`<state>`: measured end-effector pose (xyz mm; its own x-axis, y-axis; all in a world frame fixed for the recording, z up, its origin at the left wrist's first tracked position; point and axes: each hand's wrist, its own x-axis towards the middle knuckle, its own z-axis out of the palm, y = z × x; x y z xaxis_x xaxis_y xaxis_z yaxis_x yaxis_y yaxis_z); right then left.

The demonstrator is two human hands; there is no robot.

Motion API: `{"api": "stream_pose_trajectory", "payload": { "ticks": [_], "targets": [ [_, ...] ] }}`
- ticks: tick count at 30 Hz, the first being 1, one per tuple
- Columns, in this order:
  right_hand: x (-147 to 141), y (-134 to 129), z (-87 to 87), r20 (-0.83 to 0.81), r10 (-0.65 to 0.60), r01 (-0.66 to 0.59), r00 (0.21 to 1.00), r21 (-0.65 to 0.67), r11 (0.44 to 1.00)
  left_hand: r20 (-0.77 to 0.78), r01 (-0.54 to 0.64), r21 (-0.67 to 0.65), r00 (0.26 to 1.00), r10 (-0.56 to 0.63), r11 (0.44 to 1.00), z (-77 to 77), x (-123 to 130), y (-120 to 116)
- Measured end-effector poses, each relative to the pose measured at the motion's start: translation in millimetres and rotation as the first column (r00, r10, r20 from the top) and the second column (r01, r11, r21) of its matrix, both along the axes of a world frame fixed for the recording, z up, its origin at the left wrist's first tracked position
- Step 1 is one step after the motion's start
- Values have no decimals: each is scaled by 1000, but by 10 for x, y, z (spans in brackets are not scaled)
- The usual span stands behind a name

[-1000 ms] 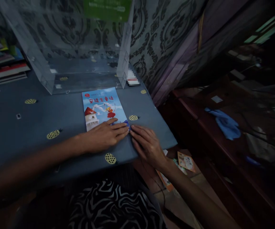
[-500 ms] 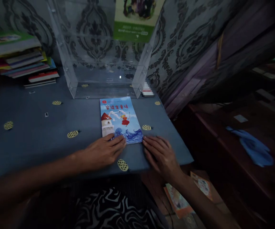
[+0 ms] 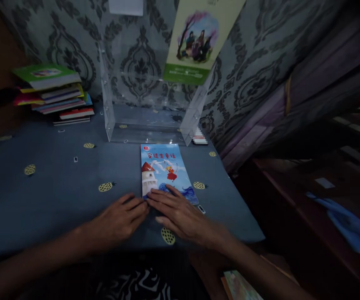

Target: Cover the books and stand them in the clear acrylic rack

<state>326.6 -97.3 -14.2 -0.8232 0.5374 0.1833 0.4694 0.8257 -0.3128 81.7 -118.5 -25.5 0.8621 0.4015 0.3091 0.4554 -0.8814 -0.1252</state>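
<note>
1. Well, in the head view I have the book (image 3: 161,171) flat on the table (image 3: 58,200), cover up, its lower edge towards me and its top just before the clear stand (image 3: 148,135).
2. To do this well, I judge, I should press lightly and evenly along that lower edge, with the flats of my fingers rather than the tips, so the cover neither creases nor slides.
3. My left hand (image 3: 122,218) would best steady the lower left corner; too hard a push from my right hand (image 3: 178,212) could skew the book, I think.
4. My right fingers are outstretched and slightly parted, laid over the bottom of the cover and gripping nothing; their tips reach towards the lower left corner, and the thumb stands apart, below the edge.
5. My left fingers are close together, a little bent, with nothing visibly grasped. Their tips are at the lower left corner; whether they touch the book or only the table beside it, I cannot tell.
6. The lower right corner lies uncovered, beyond my right hand.
</note>
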Motion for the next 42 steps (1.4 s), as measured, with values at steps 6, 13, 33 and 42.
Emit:
{"api": "stream_pose_trajectory", "payload": {
  "ticks": [6,13,33,42],
  "targets": [
    [-204,567,13,59,124,-118,991,-99,988,42,-47,-112,998,52,993,-14,1,-3],
    [-423,1413,-121,146,-9,18,989,-60,998,35,-48,-258,998,59,965,37,14,23],
    [246,517,-304,6,-568,566,823,-91,819,401,-350,-293,800,447,890,-750,217,1036],
    [454,453,-868,-124,-454,463,882,55,885,517,324,-837,200,832,442,-366,420,1213]
  ]
}}
